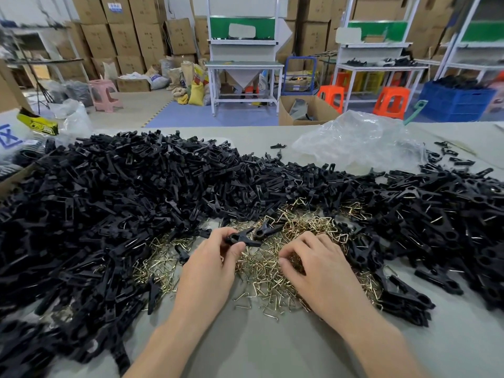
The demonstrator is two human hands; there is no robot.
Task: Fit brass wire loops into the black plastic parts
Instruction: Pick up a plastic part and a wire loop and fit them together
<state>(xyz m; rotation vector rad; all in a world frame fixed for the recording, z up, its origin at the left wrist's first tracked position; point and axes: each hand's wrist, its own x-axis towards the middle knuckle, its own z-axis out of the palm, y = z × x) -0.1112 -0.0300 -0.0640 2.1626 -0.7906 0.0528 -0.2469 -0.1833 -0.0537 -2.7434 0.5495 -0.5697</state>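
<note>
The worktop point(272, 350) is grey and bare nearest the person, where both forearms reach in. The left hand point(210, 266) pinches a black part point(241, 239) between thumb and curled fingers, lifted just above the loops point(272, 276). The right hand point(319, 271) is palm down on the same brass pile with its fingertips curled into the wires; I cannot tell whether it has hold of a loop.

The loops lie in a tangled heap between and beyond the hands. A second part point(266, 231) lies on them just past the held one. A big black heap point(109, 214) closes in on the loops from the left and far side. A right heap point(436, 227), where bits of wire show among the parts, crowds them from the right.

Beyond the heaps a crumpled clear bag point(360, 143) sits on the worktop. Further off on the floor are an open carton point(305, 110), orange stools point(391, 102), a blue crate point(455, 102), a pink stool point(105, 95) and a white workstation point(242, 77). Stacked boxes point(122, 31) line the back wall.
</note>
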